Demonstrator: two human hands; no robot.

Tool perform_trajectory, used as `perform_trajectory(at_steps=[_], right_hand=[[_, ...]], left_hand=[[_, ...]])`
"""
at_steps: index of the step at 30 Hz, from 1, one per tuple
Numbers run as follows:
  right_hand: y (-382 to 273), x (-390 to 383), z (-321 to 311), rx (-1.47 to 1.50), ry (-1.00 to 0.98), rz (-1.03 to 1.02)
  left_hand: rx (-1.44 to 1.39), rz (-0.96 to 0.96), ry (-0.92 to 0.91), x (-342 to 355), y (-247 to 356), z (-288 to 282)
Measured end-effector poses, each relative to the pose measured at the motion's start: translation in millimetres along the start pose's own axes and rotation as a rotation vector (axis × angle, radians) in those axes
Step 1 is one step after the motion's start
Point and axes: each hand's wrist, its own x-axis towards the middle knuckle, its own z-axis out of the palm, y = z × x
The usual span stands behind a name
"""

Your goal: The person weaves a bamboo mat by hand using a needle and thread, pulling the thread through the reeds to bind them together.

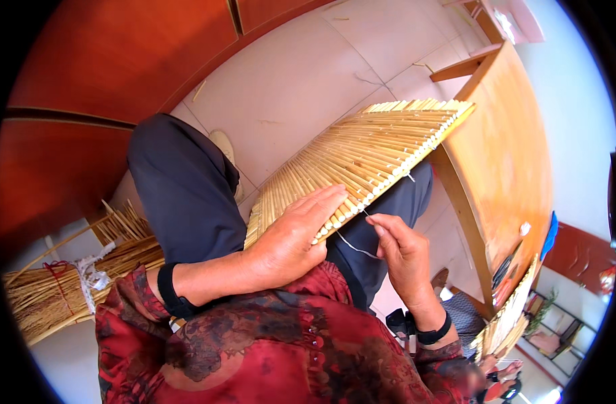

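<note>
A mat of pale straw stalks [355,148], its long edge dotted with white cut ends and short ties, lies tilted across my dark-trousered legs. My left hand [284,239] is open against the near end of the mat, its fingers lying straight over the stalks and its thumb low by the edge. Just right of it, below the edge, my right hand [399,246] is closed in a pinch on a pale thread [351,246] that loops from the mat. A fine line runs from these fingertips to the edge; I cannot tell if it is a needle or more thread.
A straw bundle [49,293] with white ties lies at left, below red cabinets [106,54]. A wooden table [499,155] stands at right with dark tools [503,273] on it. More straw pieces [499,323] and part of another person [503,380] show at lower right.
</note>
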Motion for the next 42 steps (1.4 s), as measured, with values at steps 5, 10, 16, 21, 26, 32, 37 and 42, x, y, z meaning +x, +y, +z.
perform_trajectory(at_steps=[5, 10, 16, 21, 26, 32, 37, 42], right_hand=[[2, 4, -4, 0.021, 0.014, 0.039], [-1, 7, -14, -0.072, -0.017, -0.011], [1, 10, -12, -0.134, -0.009, -0.116], [1, 12, -9, -0.183, -0.004, -0.178], [0, 13, -6, -0.157, 0.016, -0.184], [2, 15, -3, -0.16, 0.035, -0.218], [3, 16, -3, -0.15, 0.049, -0.223], [3, 17, -2, -0.147, 0.046, -0.229]], left_hand=[[-0.099, -0.13, -0.045, 7, 0, -4], [-0.094, -0.14, -0.106, 9, 2, -10], [-0.101, -0.134, -0.154, 11, 4, -14], [-0.101, -0.12, -0.155, 11, 4, -16], [-0.101, -0.091, -0.169, 12, 5, -18], [-0.088, -0.12, -0.188, 12, 7, -18], [-0.083, -0.122, -0.196, 13, 8, -18], [-0.078, -0.113, -0.189, 13, 7, -18]])
